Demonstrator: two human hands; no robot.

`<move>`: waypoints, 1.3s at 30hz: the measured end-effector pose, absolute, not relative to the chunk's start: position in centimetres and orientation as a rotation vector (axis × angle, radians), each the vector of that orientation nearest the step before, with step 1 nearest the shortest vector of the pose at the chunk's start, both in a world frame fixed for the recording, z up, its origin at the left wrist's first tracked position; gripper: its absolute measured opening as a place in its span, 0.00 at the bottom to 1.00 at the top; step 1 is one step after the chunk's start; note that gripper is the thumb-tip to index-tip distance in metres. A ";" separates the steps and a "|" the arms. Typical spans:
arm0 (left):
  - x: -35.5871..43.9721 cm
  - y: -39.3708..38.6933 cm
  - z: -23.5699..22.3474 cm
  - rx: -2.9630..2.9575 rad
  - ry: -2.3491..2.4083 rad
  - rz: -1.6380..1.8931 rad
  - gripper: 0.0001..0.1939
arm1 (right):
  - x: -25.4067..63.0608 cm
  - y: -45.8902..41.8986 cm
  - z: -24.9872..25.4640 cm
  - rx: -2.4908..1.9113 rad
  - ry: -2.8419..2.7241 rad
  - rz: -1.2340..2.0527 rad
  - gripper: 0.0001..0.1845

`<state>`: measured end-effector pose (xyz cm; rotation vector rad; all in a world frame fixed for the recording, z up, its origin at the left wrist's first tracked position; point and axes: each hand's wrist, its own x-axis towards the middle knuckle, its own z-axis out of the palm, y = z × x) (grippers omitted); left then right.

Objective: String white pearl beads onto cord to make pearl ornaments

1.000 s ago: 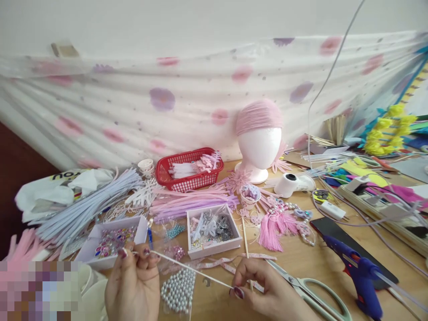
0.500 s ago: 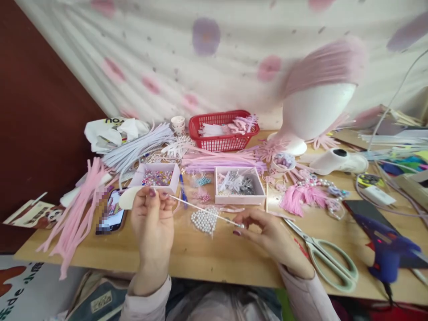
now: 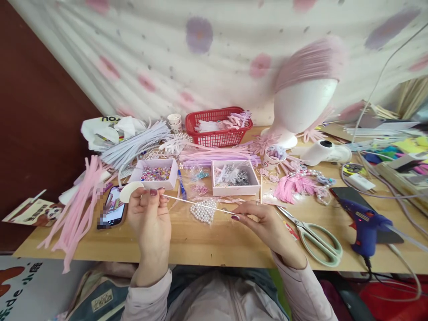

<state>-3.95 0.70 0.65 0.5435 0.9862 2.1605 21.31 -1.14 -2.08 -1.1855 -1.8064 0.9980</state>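
Note:
My left hand [image 3: 151, 229] is raised over the table's left half, thumb and fingertips pinched on one end of a thin white cord [image 3: 190, 203]. A flat, pale oval piece [image 3: 129, 192] juts out beside its fingers; whether it is gripped too, I cannot tell. The cord runs nearly straight, sloping down to my right hand [image 3: 264, 223], whose thumb and forefinger close on the other end. Beneath the cord lies a heap of white pearl beads [image 3: 203, 211] on clear plastic. Behind are a white box of colourful beads [image 3: 171, 179] and a white box of silvery trinkets [image 3: 236, 191].
Scissors [image 3: 321, 243] lie right of my right hand, with a blue glue gun [image 3: 366, 227] beyond. Phone [image 3: 113, 209] and pink fuzzy strips [image 3: 75, 214] are at left. Behind stand a red basket [image 3: 214, 139] and a white mannequin head [image 3: 302, 104].
The view has shifted slightly, so the table things appear a little further left and up. Both hands still stretch the cord. A small bead seen at my right fingertips earlier no longer shows clearly.

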 end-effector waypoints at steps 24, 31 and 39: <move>1.2 -1.3 -1.1 1.428 1.119 1.641 0.04 | 13.7 -0.8 -0.7 -0.778 -1.202 1.422 0.10; 2.3 -0.6 -1.4 1.151 1.088 1.635 0.07 | 13.9 -0.6 -1.4 -0.929 -1.108 1.425 0.13; 1.1 -0.3 -0.9 1.050 0.946 1.454 0.15 | 14.4 -0.6 -1.4 -1.015 -1.156 1.323 0.14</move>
